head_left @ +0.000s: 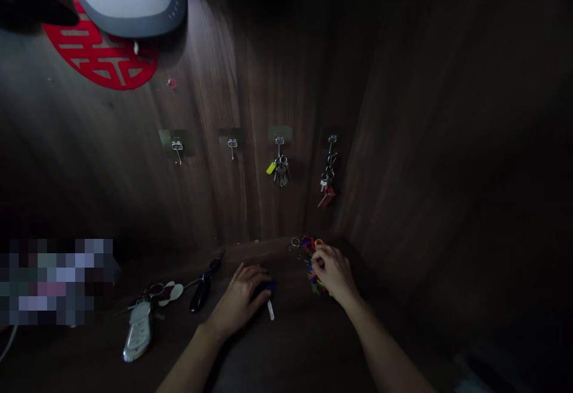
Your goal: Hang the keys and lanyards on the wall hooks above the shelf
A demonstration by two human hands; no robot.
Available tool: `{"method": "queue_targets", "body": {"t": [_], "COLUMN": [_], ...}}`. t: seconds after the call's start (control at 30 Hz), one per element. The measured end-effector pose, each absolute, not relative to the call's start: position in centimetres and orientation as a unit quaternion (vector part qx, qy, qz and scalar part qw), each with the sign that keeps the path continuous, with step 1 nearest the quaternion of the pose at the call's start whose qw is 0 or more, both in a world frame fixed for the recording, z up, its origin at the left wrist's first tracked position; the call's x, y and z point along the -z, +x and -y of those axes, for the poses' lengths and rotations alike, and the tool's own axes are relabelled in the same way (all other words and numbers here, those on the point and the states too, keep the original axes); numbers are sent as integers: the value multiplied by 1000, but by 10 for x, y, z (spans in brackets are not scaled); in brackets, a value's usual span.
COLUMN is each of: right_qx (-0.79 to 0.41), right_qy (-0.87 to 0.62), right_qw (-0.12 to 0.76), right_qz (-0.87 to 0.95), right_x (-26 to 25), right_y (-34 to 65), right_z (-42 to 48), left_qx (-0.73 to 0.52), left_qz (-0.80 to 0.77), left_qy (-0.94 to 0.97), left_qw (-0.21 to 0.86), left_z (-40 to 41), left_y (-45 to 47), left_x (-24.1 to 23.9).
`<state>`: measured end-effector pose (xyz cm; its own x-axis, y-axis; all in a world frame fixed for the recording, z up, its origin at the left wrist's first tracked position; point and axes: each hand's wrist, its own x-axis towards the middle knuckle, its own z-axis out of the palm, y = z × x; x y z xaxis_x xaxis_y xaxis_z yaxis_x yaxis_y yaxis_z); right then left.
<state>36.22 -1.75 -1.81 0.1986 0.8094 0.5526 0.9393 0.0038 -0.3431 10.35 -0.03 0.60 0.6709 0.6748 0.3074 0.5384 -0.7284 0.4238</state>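
red lattice-patterned sticker (pixel 101 52) on dark brown wood-grain panelling (pixel 268 82), multicoloured key tags (pixel 308 242)

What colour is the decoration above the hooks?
The decoration is red with cut-outs, seen in the head view.

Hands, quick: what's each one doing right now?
Left hand: closed over a blue-headed key, apparently holding it.
Right hand: closed on colored key tags.

Dim, shadowy view, light pooled on the wood-panelled wall (pixel 268 82), edges bowed and falling to near black.
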Motion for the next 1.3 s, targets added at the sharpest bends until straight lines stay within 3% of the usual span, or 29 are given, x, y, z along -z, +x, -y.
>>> {"method": "queue_targets", "body": {"t": [0.5, 0.83, 1.0, 1.13, 1.3], "right_qx": [135, 104, -84, -274, -412], "right_qy": [-686, -637, -579, -527, -472], "right_qw": [380, 324, 425, 511, 546], "right_qz": [606, 692, 691, 622, 557], "right_x": [8, 3, -6, -9, -5], "right_y": [384, 354, 329, 311, 302], "right_z": [25, 28, 28, 27, 24], "left_qx": [-252, -289, -325, -370, -394], "left_qz": [-452, -389, -367, -367, -341], "left_qy": [854, 868, 856, 806, 740], "left_qw": [50, 105, 166, 282, 426], "left_z": [-12, -2, 0, 3, 7], "left_y": [91, 101, 106, 112, 122], "left_x": [-6, -11, -8, -9, -9]}}
